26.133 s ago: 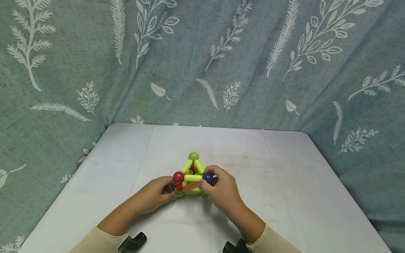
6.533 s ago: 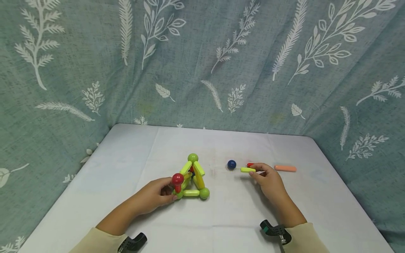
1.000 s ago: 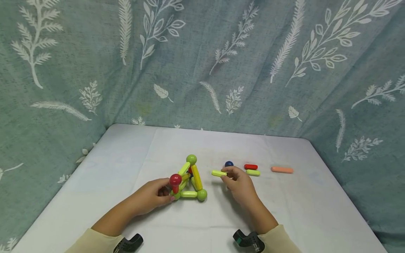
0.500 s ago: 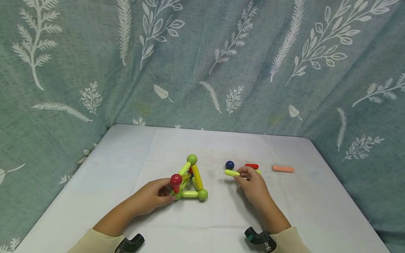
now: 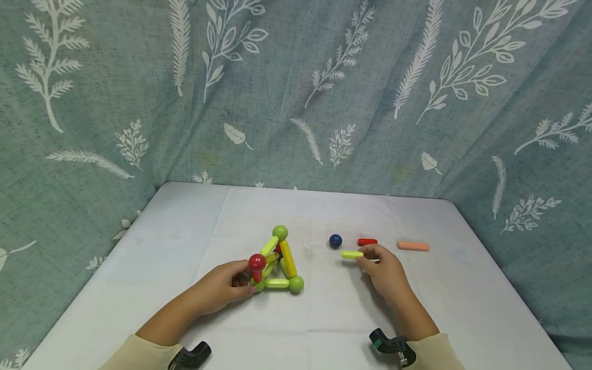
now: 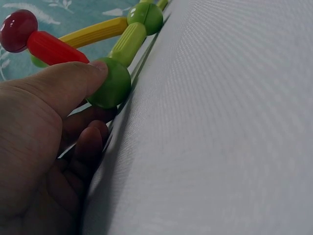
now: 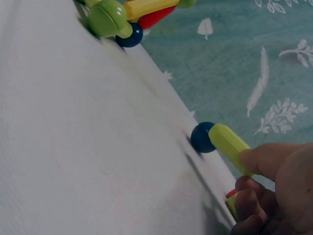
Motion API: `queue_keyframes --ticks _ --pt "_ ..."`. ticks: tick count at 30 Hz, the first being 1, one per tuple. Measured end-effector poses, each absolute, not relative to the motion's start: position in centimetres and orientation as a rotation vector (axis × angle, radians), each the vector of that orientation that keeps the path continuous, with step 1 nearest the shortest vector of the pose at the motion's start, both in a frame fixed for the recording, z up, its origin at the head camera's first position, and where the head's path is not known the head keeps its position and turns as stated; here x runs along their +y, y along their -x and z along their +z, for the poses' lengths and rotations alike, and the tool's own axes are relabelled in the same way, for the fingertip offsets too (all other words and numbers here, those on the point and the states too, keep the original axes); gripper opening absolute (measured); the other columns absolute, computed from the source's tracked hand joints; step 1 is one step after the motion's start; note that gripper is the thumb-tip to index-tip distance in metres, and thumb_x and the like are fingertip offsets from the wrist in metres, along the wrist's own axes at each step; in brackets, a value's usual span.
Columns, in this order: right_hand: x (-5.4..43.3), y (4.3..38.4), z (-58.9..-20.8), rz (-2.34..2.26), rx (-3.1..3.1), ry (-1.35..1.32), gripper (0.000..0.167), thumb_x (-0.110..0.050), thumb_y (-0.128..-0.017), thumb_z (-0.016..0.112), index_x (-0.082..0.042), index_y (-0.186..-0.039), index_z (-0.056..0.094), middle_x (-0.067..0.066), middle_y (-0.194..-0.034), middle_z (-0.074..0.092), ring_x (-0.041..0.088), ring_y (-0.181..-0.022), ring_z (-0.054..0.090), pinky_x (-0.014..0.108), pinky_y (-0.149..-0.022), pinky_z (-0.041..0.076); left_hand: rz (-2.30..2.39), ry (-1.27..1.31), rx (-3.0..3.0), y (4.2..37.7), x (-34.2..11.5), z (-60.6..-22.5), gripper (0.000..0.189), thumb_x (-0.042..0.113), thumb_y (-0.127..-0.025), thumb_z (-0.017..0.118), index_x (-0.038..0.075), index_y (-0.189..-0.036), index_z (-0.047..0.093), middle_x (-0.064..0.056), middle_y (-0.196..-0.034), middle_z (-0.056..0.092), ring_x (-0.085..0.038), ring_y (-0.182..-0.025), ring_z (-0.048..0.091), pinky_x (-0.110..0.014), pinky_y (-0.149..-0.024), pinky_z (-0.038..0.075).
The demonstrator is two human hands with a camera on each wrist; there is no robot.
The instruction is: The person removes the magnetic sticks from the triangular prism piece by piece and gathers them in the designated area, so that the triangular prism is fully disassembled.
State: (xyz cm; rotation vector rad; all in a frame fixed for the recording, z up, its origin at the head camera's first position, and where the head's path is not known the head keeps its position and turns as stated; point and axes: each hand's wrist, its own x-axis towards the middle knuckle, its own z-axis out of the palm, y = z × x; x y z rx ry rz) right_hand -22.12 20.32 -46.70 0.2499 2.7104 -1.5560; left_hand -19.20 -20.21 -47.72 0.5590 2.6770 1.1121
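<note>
A magnetic ball-and-rod frame (image 5: 285, 258) stands on the table, with green balls at its corners and yellow and lime rods between them. On its near left corner a red rod rises to a red ball (image 5: 257, 262). My left hand (image 5: 224, 284) holds that corner's green ball (image 6: 113, 84), thumb on top of it in the left wrist view. My right hand (image 5: 383, 264) pinches a short lime magnetic rod (image 5: 352, 255) by one end, above the table and apart from the frame. In the right wrist view a loose blue ball (image 7: 202, 137) shows behind this rod.
Beyond my right hand lie a short red rod (image 5: 367, 242) and, farther right, a longer orange rod (image 5: 413, 246). Another lime rod (image 7: 232, 205) is mostly covered by my right fingers. A leaf-patterned curtain (image 5: 277, 92) closes off the table's (image 5: 240, 205) back and sides.
Over the last second my right hand has moved right with the lime rod, away from the frame. My left hand stays in place. An upper right lime rod seen earlier is off the frame.
</note>
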Motion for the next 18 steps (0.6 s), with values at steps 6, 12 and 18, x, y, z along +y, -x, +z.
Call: queue_keyframes --ticks 6,12,18 --pt "21.5 22.2 -46.6 -1.435 2.748 -0.31 0.025 -0.027 -0.099 0.073 -0.016 -0.121 0.07 0.007 -0.124 0.066 0.025 -0.102 0.058 0.028 -0.073 0.051 1.118 -0.547 2.665 19.2 -20.3 -47.8 0.031 0.032 -0.091 0.083 0.032 -0.117 0.066 0.01 -0.093 0.065 -0.014 -0.085 0.06 -0.027 -0.073 0.052" --pt "22.7 22.1 -46.5 -1.33 2.788 -0.39 0.03 -0.026 -0.1 0.071 -0.016 -0.128 0.067 0.009 -0.129 0.064 0.028 -0.109 0.056 0.031 -0.078 0.049 1.122 -0.56 2.666 19.3 -20.3 -47.8 0.03 0.033 -0.091 0.083 0.033 -0.115 0.066 0.011 -0.093 0.065 -0.014 -0.086 0.061 -0.027 -0.074 0.052" --pt "23.5 22.2 -46.7 -1.264 2.833 -0.442 0.03 -0.024 -0.1 0.071 -0.016 -0.129 0.067 0.01 -0.129 0.064 0.029 -0.111 0.056 0.034 -0.081 0.049 1.125 -0.55 2.663 19.4 -20.2 -47.7 0.029 0.033 -0.09 0.083 0.032 -0.114 0.066 0.01 -0.091 0.064 -0.014 -0.084 0.06 -0.027 -0.072 0.051"
